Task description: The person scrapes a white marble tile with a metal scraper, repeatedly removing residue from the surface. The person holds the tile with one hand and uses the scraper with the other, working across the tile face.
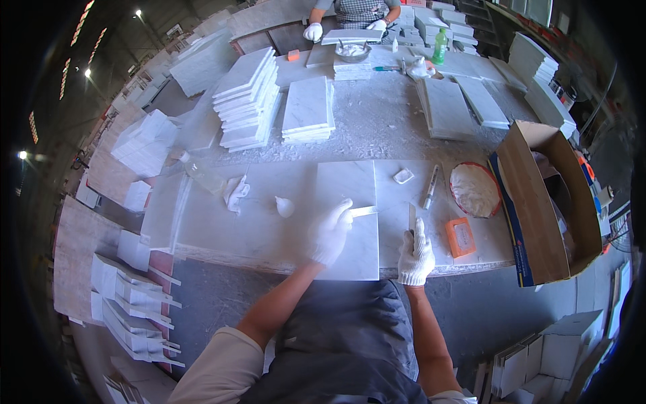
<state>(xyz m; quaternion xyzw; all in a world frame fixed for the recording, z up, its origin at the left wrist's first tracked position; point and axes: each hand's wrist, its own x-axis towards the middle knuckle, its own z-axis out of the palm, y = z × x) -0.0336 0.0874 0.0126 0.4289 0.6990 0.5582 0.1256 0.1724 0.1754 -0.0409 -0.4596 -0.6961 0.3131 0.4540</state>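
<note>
The head view shows one white marble tile (350, 202) lying flat at the near edge of the bench (222, 229), its long axis running away from the person, with two gloved hands on it. The left hand (330, 232) rests on the tile's middle, fingers closed on a small flat blade (363, 211) pointing right, while the right hand (415, 254) at the tile's right edge grips a second narrow blade (411, 217) pointing away. To the left lie a bottle (204, 176), a rag (235, 192) and a putty blob (284, 206); to the right, one pen-like tool (431, 186), one putty dish (475, 188), one orange block (461, 237) and an open cardboard box (545, 202).
</note>
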